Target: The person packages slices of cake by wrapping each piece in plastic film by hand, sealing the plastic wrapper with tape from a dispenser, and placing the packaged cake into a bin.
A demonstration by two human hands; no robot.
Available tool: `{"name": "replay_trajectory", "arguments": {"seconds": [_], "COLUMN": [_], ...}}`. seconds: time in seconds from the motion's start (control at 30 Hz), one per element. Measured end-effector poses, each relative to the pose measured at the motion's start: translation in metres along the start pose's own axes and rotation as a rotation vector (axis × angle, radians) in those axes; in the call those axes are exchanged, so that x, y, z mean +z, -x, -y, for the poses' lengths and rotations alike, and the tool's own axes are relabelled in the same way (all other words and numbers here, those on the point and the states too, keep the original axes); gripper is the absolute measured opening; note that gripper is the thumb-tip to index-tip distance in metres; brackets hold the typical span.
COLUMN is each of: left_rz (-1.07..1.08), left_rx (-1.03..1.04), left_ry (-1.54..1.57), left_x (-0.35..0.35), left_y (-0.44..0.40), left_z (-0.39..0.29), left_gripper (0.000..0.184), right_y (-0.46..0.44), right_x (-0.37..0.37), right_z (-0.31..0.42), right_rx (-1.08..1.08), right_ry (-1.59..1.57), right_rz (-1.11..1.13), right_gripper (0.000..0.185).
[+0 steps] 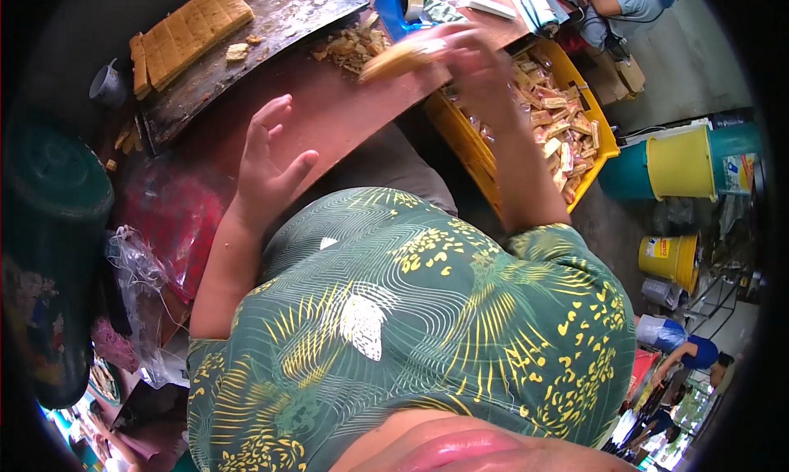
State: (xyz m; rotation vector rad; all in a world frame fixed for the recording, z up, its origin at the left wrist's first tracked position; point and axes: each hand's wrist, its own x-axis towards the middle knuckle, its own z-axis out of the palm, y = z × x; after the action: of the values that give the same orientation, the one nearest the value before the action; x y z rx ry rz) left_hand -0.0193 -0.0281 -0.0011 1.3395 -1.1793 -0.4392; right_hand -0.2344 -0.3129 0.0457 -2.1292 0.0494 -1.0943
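My left hand is raised over the near side of the reddish table, fingers apart and nothing in it. Further right, my right hand holds a golden-brown piece of cake, blurred by motion, above the table edge. Just behind that piece lies a heap of crumbs and broken bits. A dark metal tray at the upper left carries a sliced slab of cake and a small loose chunk.
A yellow crate full of wrapped pieces stands right of the table. Behind my right hand is a blue tape dispenser. Yellow and teal buckets stand at the right. People are visible at the upper right, lower right and lower left.
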Motion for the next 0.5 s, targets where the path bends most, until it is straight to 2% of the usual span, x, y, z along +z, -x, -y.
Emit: {"name": "replay_trajectory", "arguments": {"seconds": [0.03,0.1,0.2,0.23,0.33,0.37,0.47,0.5], "left_rz": [0.011,0.037,0.291,0.213,-0.038,-0.038,-0.031,0.026], "left_rx": [-0.019,-0.117,-0.453,-0.42,0.032,-0.002,-0.09,-0.126], "left_ry": [0.174,0.521,0.527,0.38,-0.423,-0.6,-1.114,-1.111], "left_x": [0.005,0.016,-0.017,-0.019,-0.035,-0.039,-0.04,-0.035], "left_y": [-0.001,0.001,0.028,0.036,0.038,0.041,0.045,0.047], "left_z": [-0.002,-0.016,0.003,0.004,0.009,0.01,0.018,0.02], "left_gripper": [0.06,0.069,0.07,0.067,0.065,0.067,0.074,0.073], "right_y": [-0.007,-0.009,-0.005,-0.006,-0.004,-0.001,-0.003,0.003], "right_x": [0.034,0.093,0.134,0.136,0.143,0.146,0.154,0.163], "right_z": [0.009,0.043,0.057,0.056,0.042,0.042,0.054,0.06], "right_rx": [-0.101,-0.114,-0.077,-0.082,-0.082,-0.041,-0.195,-0.174], "right_ry": [0.003,-0.161,-0.38,-0.346,-0.151,-0.108,-0.009,0.021], "right_rz": [0.067,0.208,0.371,0.405,0.17,0.096,0.229,0.264], "right_gripper": [0.012,0.013,0.013,0.013,0.016,0.021,0.027,0.031]}}
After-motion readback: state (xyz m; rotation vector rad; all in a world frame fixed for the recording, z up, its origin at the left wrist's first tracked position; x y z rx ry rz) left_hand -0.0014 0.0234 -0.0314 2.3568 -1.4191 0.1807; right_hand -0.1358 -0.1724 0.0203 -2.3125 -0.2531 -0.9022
